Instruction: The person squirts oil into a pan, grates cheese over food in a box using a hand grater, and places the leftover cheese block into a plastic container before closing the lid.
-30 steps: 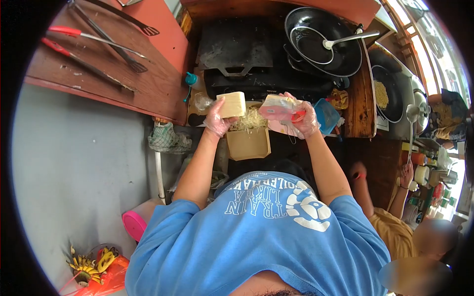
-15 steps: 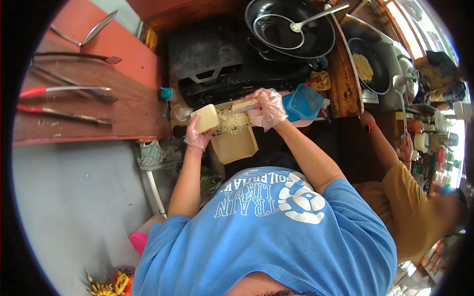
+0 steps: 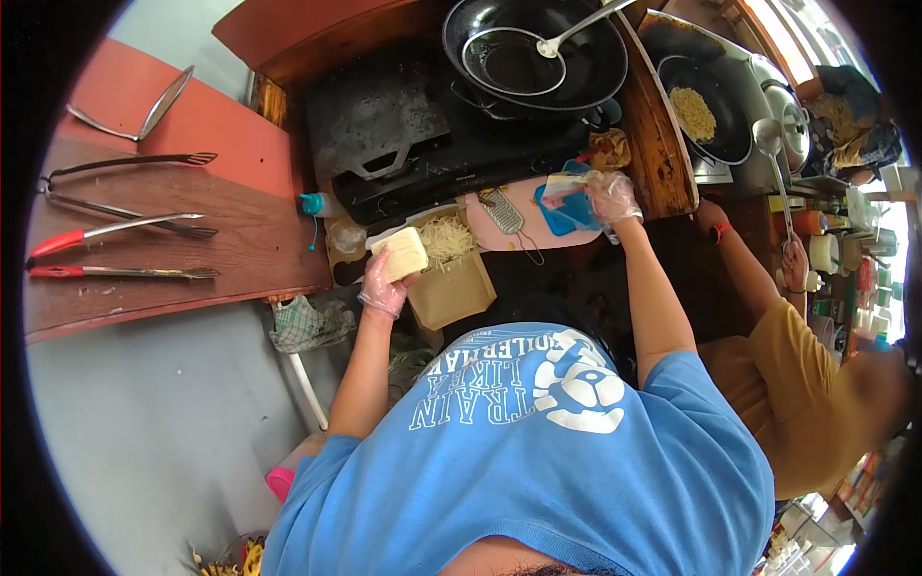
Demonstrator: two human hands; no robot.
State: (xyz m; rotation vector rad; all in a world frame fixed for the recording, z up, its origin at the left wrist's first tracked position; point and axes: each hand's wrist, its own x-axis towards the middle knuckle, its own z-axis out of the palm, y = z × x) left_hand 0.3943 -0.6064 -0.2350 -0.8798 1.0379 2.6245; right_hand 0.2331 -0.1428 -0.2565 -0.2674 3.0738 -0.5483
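Pale yellow block (image 3: 401, 254) sits in the gloved left hand (image 3: 386, 288), fingers and thumb closed round its sides, just beside the shreds (image 3: 446, 238) in the open cardboard box (image 3: 451, 296). Smooth, loose plastic over the fingers could let it slide, likeliest if squeezed at one edge, and it might then land on the shreds. Near it, a metal grater (image 3: 505, 215) lies on the pink board (image 3: 534, 196); its wire handle overhangs the near edge, so a snagged glove could drag it off. The gloved right hand (image 3: 615, 199) pinches a pink-marked packet (image 3: 565, 188) over the blue container (image 3: 576, 220); blur hides how firmly, and a weak hold could drop it. Farther off, the black griddle (image 3: 375, 125), if hot, could melt a straying glove.
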